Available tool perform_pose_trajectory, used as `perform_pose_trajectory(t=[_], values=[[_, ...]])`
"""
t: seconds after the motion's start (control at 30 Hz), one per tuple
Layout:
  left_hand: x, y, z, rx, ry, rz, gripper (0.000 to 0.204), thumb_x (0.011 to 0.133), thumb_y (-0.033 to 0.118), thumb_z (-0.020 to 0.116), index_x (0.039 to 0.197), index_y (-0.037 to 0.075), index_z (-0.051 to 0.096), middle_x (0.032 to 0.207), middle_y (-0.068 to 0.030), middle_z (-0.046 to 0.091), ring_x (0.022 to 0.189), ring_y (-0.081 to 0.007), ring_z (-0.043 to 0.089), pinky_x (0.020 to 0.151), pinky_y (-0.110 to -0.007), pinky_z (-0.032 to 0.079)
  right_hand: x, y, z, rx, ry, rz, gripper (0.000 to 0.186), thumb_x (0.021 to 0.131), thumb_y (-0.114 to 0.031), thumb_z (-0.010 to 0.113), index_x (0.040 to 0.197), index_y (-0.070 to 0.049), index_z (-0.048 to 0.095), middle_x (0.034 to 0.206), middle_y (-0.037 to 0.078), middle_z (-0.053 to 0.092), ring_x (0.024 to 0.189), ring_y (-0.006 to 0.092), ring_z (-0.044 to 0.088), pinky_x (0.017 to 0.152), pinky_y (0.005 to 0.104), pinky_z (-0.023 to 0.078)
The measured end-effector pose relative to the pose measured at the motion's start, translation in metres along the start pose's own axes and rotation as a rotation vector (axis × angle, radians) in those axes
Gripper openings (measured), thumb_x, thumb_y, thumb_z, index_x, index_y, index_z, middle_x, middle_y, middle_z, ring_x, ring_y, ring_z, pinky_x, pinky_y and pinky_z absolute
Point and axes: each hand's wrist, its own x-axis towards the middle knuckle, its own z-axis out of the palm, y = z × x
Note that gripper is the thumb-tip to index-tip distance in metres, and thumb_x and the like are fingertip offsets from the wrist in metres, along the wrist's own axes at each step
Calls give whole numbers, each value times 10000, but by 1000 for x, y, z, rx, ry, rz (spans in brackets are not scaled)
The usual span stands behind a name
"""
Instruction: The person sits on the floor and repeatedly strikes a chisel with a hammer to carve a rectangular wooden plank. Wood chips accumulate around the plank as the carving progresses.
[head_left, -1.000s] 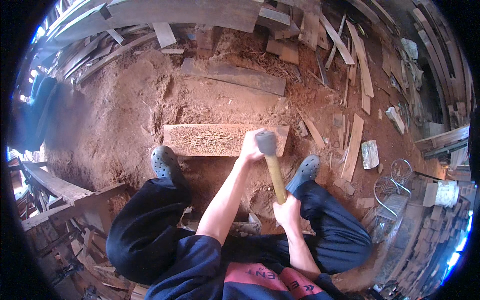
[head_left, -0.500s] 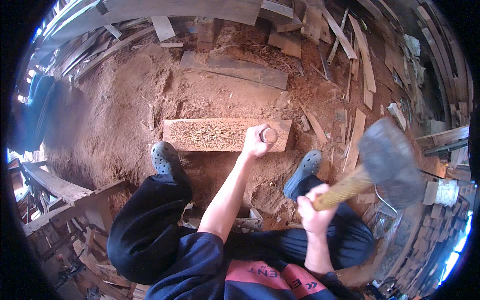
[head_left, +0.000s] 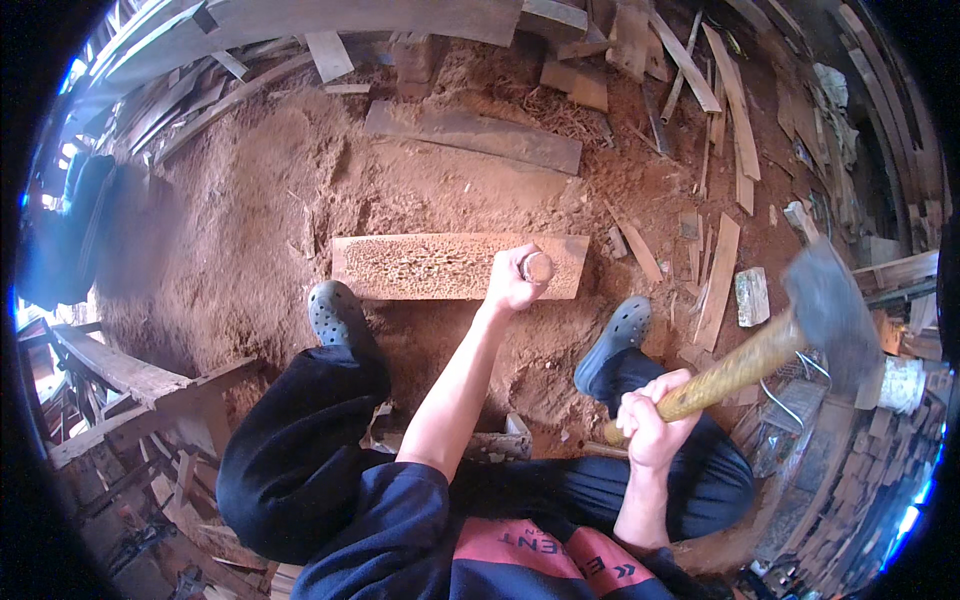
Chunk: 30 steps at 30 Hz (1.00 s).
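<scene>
A pitted wooden board (head_left: 400, 268) lies crosswise on the dirt beyond my feet, its surface covered in small gouges. Toward its right end, my left hand (head_left: 513, 280) is closed round an upright wooden-handled chisel-like tool (head_left: 538, 267). Only the tool's round top shows; its lower end is hidden under the hand. My right hand (head_left: 655, 425) grips the yellowish wooden handle of a large hammer (head_left: 735, 367) above my right knee. The hammer's dark, heavy head is raised out to the right, apart from the tool, and blurred by motion.
My feet in grey clogs (head_left: 338, 313) flank the near side of the board. A dark plank (head_left: 475, 137) lies beyond it. Wood scraps (head_left: 717, 283) and a pale block (head_left: 752, 297) lie at right. A rough timber frame (head_left: 120, 365) stands at left, near a blurred blue shape (head_left: 75, 235).
My right hand and the hammer have swung outward to the right, away from the board. My left hand holds the tool in the same place on the board.
</scene>
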Motion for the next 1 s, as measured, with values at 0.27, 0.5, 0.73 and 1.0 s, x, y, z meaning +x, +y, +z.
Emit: perform_pose_trajectory(t=[0.27,0.5,0.73,1.0], values=[[5,-5,-3,71,15,88,134,601,113,626,666,29,545,565,-49,526,535,-105,483,501,-277,403,-9,109,-2,-851,-178,349,93,645,-21,604,691,-26,523,550,29,513,456,183,517,450,338,419],[3,0,-5,20,-21,-13,151,584,103,671,684,45,574,602,-25,547,574,-89,492,547,-254,422,-2,92,-2,137,-166,882,232,674,54,538,788,-109,419,494,-36,361,325,79,333,328,267,314],[16,-7,-21,197,13,2,214,586,65,750,636,55,542,594,-8,542,546,-123,495,523,-268,404,-2,132,-4,272,-41,1155,247,676,40,540,804,-136,424,501,-53,350,345,78,327,368,267,314],[22,-16,-57,-407,266,-65,239,565,-76,702,634,71,526,608,-30,550,580,-163,545,510,-306,432,-4,159,5,110,-81,1188,175,672,-44,572,588,-106,432,483,-25,376,377,98,364,409,297,354]])
